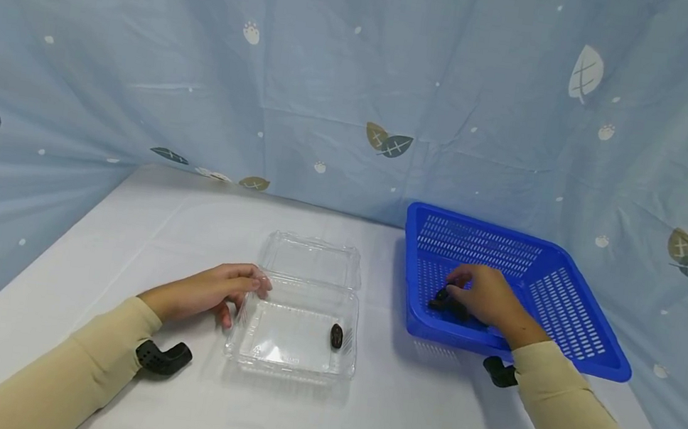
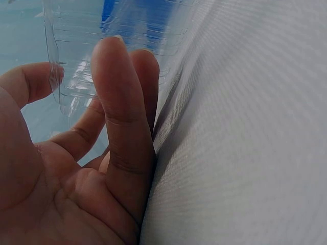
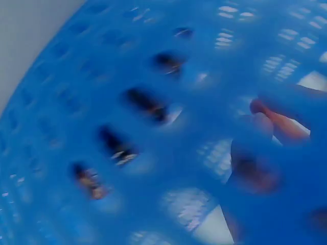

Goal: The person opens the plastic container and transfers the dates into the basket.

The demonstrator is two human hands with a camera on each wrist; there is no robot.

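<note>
A clear plastic clamshell box (image 1: 287, 329) stands on the table with its lid (image 1: 310, 259) laid back. My left hand (image 1: 219, 290) grips its left wall, thumb and fingers on either side of the rim; the left wrist view shows this wall (image 2: 76, 61) close up. One dark brown, wrinkled date (image 1: 337, 336) lies inside near the right wall. Down in the blue basket (image 1: 563, 320), my right hand (image 1: 485, 296) bends its fingers over several dark dates (image 1: 439, 303). The right wrist view is blurred, and I cannot tell whether a date sits between those fingertips.
The basket's slotted walls rise around my right hand, its near rim under the wrist. White cloth (image 1: 165, 407) covers the table. A blue leaf-print curtain (image 1: 334, 84) hangs behind and at both sides. Each wrist carries a black band piece (image 1: 164, 358).
</note>
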